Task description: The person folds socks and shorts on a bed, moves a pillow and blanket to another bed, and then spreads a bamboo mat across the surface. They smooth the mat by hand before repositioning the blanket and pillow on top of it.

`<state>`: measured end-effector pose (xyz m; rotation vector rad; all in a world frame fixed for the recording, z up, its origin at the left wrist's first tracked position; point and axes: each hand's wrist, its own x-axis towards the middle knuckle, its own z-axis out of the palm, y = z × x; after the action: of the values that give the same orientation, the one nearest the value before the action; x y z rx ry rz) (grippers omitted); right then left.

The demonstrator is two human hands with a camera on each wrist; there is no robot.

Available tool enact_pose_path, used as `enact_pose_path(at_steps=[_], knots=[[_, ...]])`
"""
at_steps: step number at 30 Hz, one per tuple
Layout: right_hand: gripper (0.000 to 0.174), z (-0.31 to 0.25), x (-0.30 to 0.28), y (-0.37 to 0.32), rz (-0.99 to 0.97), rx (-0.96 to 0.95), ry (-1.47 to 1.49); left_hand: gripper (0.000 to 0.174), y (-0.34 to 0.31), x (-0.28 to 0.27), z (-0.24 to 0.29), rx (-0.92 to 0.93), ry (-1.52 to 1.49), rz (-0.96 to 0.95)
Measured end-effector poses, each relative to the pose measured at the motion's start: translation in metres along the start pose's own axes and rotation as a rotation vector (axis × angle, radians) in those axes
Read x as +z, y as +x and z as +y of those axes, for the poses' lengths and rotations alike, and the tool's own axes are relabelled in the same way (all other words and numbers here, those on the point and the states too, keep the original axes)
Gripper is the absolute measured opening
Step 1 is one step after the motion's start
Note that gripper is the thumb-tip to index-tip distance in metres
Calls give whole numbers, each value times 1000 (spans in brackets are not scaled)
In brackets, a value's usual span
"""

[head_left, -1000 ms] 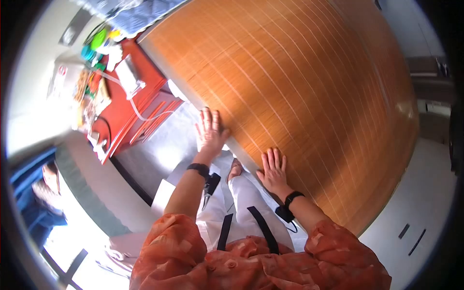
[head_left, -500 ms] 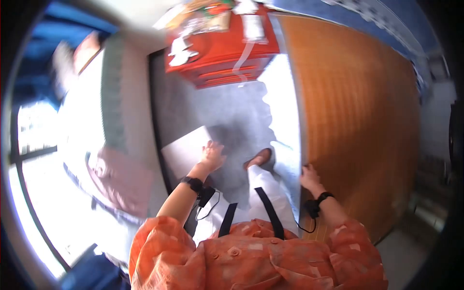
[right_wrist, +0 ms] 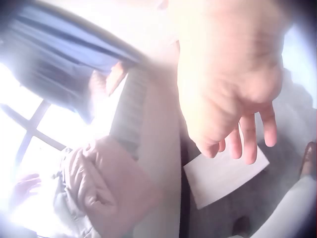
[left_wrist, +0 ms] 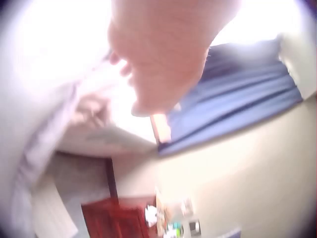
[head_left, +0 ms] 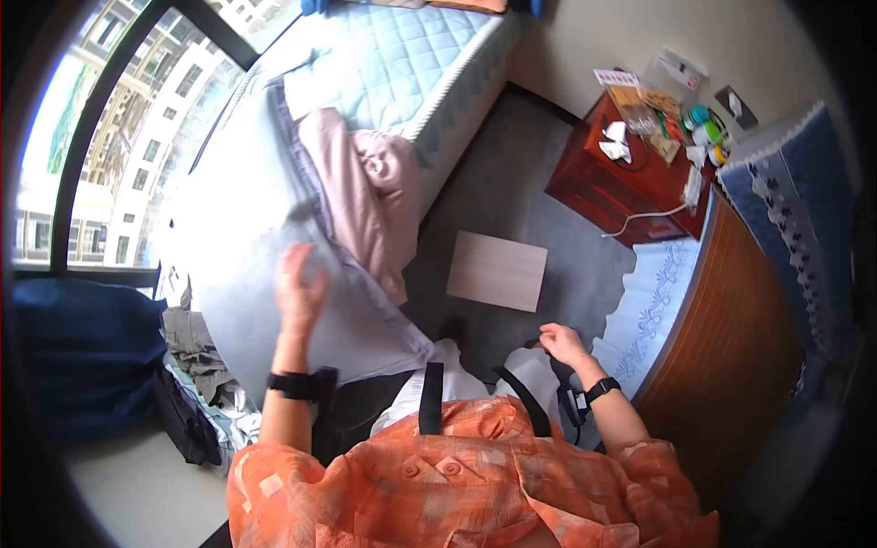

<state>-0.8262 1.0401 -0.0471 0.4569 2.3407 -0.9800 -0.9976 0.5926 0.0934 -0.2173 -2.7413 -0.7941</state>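
Note:
In the head view my left hand (head_left: 301,290) is over a pale grey quilt (head_left: 251,315) with a lilac edge, its fingers loose and nothing in them. A folded pink blanket (head_left: 352,187) lies just beyond it, on the bed by the window. My right hand (head_left: 564,343) hangs in the air above the floor, near my white trousers, holding nothing. Loosely bent fingers (right_wrist: 249,144) show below the palm in the right wrist view. The left wrist view is washed out by light, with the left hand (left_wrist: 163,59) large at the top.
A light blue quilted mattress (head_left: 384,68) stretches away at the back. On the grey floor (head_left: 493,192) lies a pale flat board (head_left: 498,271). A red cabinet (head_left: 598,187) with several small items stands at the back right, beside a bed with a brown mat (head_left: 731,320).
Both hands have left the brown mat's edge where they rested a second ago. The view has swung left toward the window-side bed, and the left hand is now over the grey quilt.

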Motion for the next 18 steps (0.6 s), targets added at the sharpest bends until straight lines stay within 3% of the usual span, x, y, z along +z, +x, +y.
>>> enact_pose_path(at_steps=[1, 3, 5, 7, 10, 13, 18], knots=[[33, -18, 1, 4, -48, -41, 4, 46, -6, -29, -25, -312, -4, 21], [33, -40, -2, 12, -96, -82, -9, 51, -39, -66, -107, -376, 346, 172], [35, -53, -7, 16, -142, -41, -33, 67, -79, -95, -159, -677, 329, 181], [34, -60, -10, 17, -129, -30, -75, 86, -105, -116, -187, -937, 240, 110], [34, -71, -9, 16, -128, -43, -148, 101, -120, -139, -193, -1228, -276, 14], [34, -86, -6, 7, -173, -42, -172, 93, -134, -144, -231, -1260, -574, -51], [34, -79, 20, 6, -178, -150, -68, 68, -132, -148, -275, -1293, -652, -78]])
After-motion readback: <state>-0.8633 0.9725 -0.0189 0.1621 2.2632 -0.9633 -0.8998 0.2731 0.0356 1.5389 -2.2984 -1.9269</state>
